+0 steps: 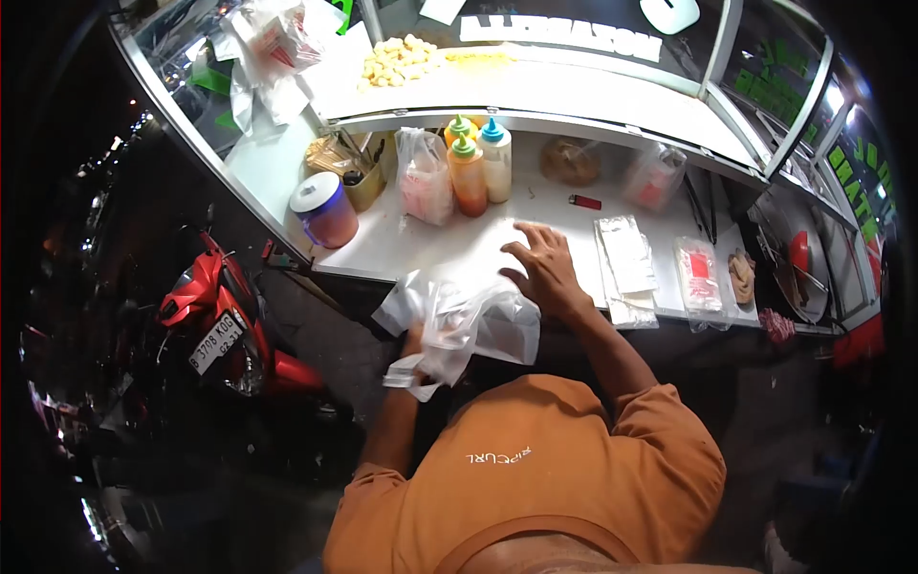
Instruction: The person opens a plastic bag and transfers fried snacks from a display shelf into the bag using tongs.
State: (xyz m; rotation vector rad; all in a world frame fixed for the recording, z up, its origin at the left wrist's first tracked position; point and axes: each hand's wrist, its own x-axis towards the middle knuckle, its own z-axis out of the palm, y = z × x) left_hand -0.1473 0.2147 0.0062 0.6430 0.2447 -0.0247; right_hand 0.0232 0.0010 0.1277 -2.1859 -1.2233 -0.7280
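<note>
A thin white plastic bag (478,320) hangs crumpled over my left hand (415,341), hiding the fingers; only the wrist and forearm show clearly. My right hand (547,268) is open just beside the bag, over the counter (382,253), its fingers spread and bent, with nothing visible in them. Beyond the hands stand squeeze bottles, among them an orange one with a green cap (467,177) and a white one with a blue cap (495,163). A red lighter (585,202) lies past my right hand.
At the left are a lidded plastic jar (327,212) and a tin of skewers (363,187). Folded white bags (626,263) and a packet of bags (700,277) lie right. Yellowish food pieces (397,62) sit on the upper shelf. A red motorcycle (229,316) stands left.
</note>
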